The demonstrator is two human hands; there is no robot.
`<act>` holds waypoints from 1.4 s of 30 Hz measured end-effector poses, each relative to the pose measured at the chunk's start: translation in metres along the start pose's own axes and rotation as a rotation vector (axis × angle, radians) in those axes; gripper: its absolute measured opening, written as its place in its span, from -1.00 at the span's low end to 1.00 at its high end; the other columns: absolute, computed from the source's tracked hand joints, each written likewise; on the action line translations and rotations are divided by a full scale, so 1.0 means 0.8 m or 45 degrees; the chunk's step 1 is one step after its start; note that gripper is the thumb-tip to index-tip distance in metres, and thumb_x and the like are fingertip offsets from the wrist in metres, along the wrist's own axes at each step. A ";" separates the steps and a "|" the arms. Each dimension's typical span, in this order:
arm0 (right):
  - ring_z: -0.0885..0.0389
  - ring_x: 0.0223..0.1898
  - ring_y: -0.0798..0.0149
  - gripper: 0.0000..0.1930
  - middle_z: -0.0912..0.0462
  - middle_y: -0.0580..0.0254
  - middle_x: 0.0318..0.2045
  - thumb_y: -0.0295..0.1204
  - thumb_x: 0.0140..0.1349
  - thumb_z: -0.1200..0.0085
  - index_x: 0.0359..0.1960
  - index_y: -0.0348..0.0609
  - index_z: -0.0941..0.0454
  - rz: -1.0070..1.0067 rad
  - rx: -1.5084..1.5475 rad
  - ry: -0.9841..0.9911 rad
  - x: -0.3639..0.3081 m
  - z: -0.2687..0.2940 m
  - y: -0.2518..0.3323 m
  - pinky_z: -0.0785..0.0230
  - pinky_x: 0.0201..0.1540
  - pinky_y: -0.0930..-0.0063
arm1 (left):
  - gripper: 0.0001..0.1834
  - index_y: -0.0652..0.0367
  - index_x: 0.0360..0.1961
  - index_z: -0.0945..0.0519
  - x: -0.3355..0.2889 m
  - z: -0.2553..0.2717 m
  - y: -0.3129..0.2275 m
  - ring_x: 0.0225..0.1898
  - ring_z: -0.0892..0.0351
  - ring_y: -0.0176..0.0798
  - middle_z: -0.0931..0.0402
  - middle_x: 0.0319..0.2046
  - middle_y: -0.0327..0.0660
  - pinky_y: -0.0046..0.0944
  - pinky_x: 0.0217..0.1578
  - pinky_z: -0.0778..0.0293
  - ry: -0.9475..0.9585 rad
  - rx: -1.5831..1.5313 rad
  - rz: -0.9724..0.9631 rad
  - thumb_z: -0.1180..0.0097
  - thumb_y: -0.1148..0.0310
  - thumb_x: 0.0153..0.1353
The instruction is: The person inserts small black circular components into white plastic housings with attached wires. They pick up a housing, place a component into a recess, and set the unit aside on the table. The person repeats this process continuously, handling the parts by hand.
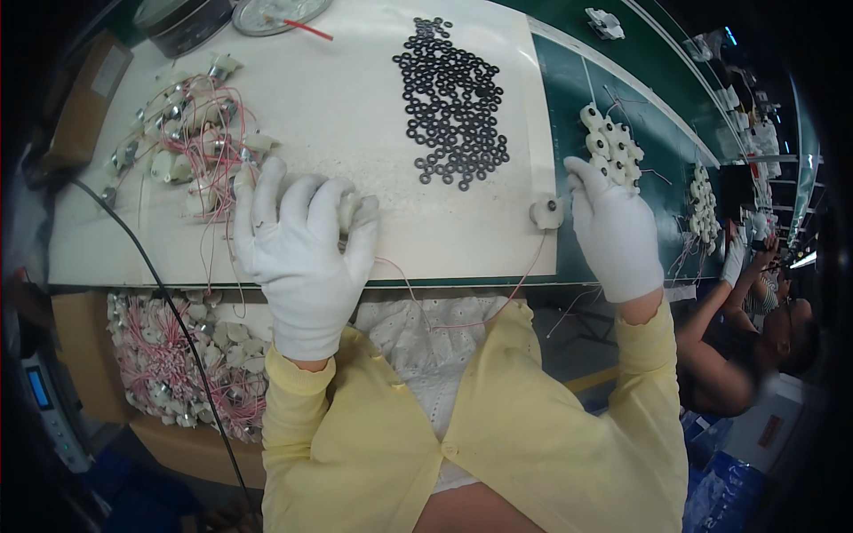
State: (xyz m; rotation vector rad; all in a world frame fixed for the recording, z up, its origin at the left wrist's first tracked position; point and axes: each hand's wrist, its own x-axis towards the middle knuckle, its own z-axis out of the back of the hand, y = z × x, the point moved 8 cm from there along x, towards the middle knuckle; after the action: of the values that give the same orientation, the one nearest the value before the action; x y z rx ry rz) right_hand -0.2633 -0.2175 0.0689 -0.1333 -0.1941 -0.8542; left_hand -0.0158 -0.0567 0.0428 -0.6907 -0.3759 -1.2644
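Observation:
My left hand (306, 244), in a white glove, is bent over the table. Its thumb and forefinger close around a small off-white plastic part (347, 211), mostly hidden by the glove. The other fingertips reach the edge of a tangled heap of similar parts (191, 133) with pink wires and metal ends. My right hand (615, 231), also gloved, is raised at the table's right side with fingers partly bent, and nothing shows in them. Just left of it stands one off-white part with a black ring (546, 212). A pink wire (431, 326) hangs in a loop over the table's front edge.
Many black rings (453, 107) lie spread on the white table sheet (333, 98). Ringed parts sit in rows (611, 147) on the green surface, with another group (703, 209) further right. A box of wired parts (182, 360) stands below left. A co-worker (733, 346) is at right.

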 end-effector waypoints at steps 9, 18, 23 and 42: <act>-0.68 -0.46 0.03 -0.52 -0.65 0.17 -0.48 0.03 0.18 -0.38 0.00 0.00 -0.69 0.045 0.095 0.142 -0.020 0.002 0.029 -0.48 -0.40 0.15 | -0.77 0.04 -0.18 -0.67 0.005 -0.001 -0.008 0.14 -0.57 0.19 -0.65 -0.17 -0.17 0.30 0.37 -0.32 0.009 0.020 -0.046 -0.40 0.29 0.14; -0.72 -0.28 -0.03 -0.51 -0.69 0.08 -0.26 -0.51 0.10 -0.39 0.12 0.07 -0.68 -0.331 0.145 0.166 -0.069 0.077 -0.097 -0.55 -0.24 0.17 | -0.79 0.06 -0.12 -0.65 0.005 -0.004 -0.009 0.16 -0.55 0.21 -0.65 -0.13 -0.16 0.32 0.39 -0.31 0.093 0.073 -0.074 -0.31 0.36 0.22; -0.73 -0.15 -0.08 -0.45 -0.71 0.01 -0.11 -0.55 0.11 -0.35 0.21 0.04 -0.65 -0.370 0.132 0.155 -0.078 0.035 -0.147 -0.58 -0.10 0.13 | -0.77 0.04 -0.09 -0.65 0.003 -0.007 -0.008 0.17 -0.54 0.21 -0.64 -0.12 -0.17 0.33 0.38 -0.30 0.097 0.101 -0.096 -0.30 0.35 0.23; -0.77 -0.28 0.07 -0.84 -0.75 0.05 -0.25 -0.68 0.20 -0.21 -0.20 -0.26 -0.67 -0.345 0.596 -0.163 -0.093 0.010 -0.149 -0.59 -0.18 0.28 | -0.75 0.15 -0.03 -0.66 -0.001 -0.011 -0.005 0.21 -0.52 0.33 -0.65 -0.04 -0.10 0.34 0.35 -0.33 0.158 0.143 -0.091 -0.26 0.31 0.32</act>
State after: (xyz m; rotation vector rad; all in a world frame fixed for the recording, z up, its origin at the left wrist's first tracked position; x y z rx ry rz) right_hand -0.4019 -0.2389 0.0649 0.2833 -0.5347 -1.0476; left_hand -0.0204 -0.0623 0.0368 -0.5047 -0.3695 -1.3363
